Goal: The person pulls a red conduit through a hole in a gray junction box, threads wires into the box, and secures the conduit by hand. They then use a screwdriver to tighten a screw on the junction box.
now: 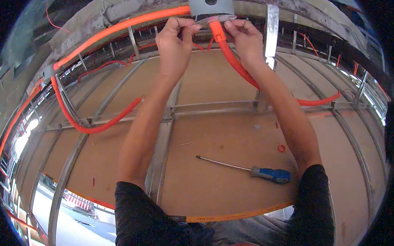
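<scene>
Overhead, a round grey junction box (201,5) is fixed at the ceiling, with a dark hole in its side. Just under it is a flat round cover (226,19), from which an orange corrugated conduit (234,59) hangs by a connector. My left hand (176,42) pinches the cover's left edge between thumb and fingers. On the opposite edge, my right hand (247,42) grips it the same way, close beside the connector. Whether the cover touches the box all round cannot be made out.
A blue-handled screwdriver (269,174) lies on the brown board (205,136) below my arms, near a small red ring (281,148). Metal framing (215,107) crosses the boards. A straight orange conduit (122,28) runs left to another grey box (48,71), with a drooping corrugated conduit (92,130).
</scene>
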`<action>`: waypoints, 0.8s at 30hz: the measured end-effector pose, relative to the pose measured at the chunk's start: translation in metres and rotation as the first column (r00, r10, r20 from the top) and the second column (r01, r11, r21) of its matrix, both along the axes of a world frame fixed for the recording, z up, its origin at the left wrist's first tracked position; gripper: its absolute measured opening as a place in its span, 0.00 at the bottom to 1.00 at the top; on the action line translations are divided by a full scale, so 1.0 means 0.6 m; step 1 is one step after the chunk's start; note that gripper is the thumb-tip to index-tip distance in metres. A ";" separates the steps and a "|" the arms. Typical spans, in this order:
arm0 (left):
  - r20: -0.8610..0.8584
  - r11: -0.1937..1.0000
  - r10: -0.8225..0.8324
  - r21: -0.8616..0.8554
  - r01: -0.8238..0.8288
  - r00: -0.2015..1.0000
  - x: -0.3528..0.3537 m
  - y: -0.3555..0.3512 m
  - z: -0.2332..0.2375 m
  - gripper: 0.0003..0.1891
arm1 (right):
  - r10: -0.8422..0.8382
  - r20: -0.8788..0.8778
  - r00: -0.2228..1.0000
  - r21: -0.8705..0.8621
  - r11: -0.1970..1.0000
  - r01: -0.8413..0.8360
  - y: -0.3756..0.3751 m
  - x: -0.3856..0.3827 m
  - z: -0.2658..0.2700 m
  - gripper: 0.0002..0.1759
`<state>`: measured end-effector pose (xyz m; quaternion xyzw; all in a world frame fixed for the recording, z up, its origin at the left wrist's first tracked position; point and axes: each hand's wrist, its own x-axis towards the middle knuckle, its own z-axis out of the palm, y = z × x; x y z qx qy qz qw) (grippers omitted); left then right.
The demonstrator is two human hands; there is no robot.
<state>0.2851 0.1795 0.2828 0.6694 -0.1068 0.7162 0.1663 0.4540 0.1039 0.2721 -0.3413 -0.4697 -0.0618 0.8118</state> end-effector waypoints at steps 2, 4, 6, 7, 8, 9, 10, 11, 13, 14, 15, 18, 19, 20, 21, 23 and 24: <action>0.030 0.998 -0.067 -0.016 0.068 0.997 0.001 -0.001 0.000 0.03 | 0.034 -0.008 0.999 -0.003 0.999 -0.034 0.002 0.004 -0.002 0.11; 0.001 1.000 0.019 0.014 -0.019 1.000 -0.004 -0.003 0.004 0.04 | 0.016 0.003 1.000 0.005 1.000 -0.016 0.005 0.005 -0.002 0.10; -0.008 1.000 0.004 0.002 -0.004 1.000 -0.007 -0.009 0.007 0.04 | 0.025 0.000 1.000 0.003 1.000 -0.025 0.006 0.007 -0.002 0.10; -0.018 1.000 -0.014 -0.005 0.014 1.000 -0.007 -0.009 0.007 0.04 | 0.030 -0.003 1.000 0.006 1.000 -0.030 0.005 0.007 0.000 0.10; -0.017 1.000 -0.013 -0.006 0.013 1.000 -0.005 -0.009 0.007 0.04 | 0.031 -0.003 1.000 0.005 1.000 -0.031 0.004 0.007 0.000 0.10; -0.014 0.999 -0.036 -0.025 0.035 0.999 -0.004 -0.009 0.008 0.04 | 0.048 -0.013 0.999 0.003 0.999 -0.048 0.004 0.006 0.000 0.10; -0.010 0.997 -0.058 -0.044 0.057 0.998 -0.004 -0.009 0.009 0.04 | 0.065 -0.023 0.998 0.003 0.998 -0.065 0.004 0.007 -0.001 0.10; -0.011 0.997 -0.057 -0.043 0.057 0.998 -0.004 -0.009 0.009 0.04 | 0.066 -0.024 0.998 0.003 0.998 -0.066 0.006 0.008 -0.001 0.10; -0.041 0.997 -0.042 -0.062 0.039 0.998 -0.005 -0.008 0.009 0.04 | 0.033 -0.008 0.999 0.009 0.999 -0.033 0.007 0.009 -0.001 0.10; -0.042 0.997 -0.042 -0.062 0.039 0.998 -0.004 -0.005 0.009 0.04 | 0.033 -0.009 0.999 0.009 0.999 -0.033 0.006 0.009 -0.001 0.10; -0.047 0.997 -0.051 -0.052 0.049 0.998 -0.003 -0.002 0.010 0.04 | 0.008 -0.003 1.000 -0.011 1.000 -0.008 0.005 0.010 -0.001 0.10; -0.048 0.998 -0.060 -0.038 0.058 0.997 0.001 0.006 0.012 0.04 | 0.007 -0.011 1.000 -0.038 0.999 -0.008 -0.003 0.004 0.001 0.11; -0.042 0.998 -0.061 -0.033 0.059 0.997 0.001 0.006 0.012 0.04 | 0.030 -0.025 0.999 -0.043 0.999 -0.031 -0.004 0.002 0.001 0.11; -0.043 0.998 -0.061 -0.033 0.060 0.997 0.001 0.005 0.012 0.04 | 0.030 -0.026 0.999 -0.043 0.999 -0.031 -0.005 0.001 0.002 0.11; -0.042 0.999 -0.036 -0.031 0.035 0.998 0.000 0.005 0.011 0.04 | 0.010 -0.027 1.000 -0.051 0.999 -0.011 -0.005 0.001 0.003 0.11; -0.041 1.000 -0.011 -0.030 0.010 0.999 0.000 0.002 0.011 0.04 | -0.010 -0.029 1.000 -0.059 0.998 0.008 -0.006 0.000 0.003 0.11; -0.022 1.000 0.010 -0.005 -0.010 1.000 -0.001 0.000 0.012 0.03 | 0.015 -0.039 0.999 -0.060 0.998 -0.018 -0.007 -0.001 0.004 0.11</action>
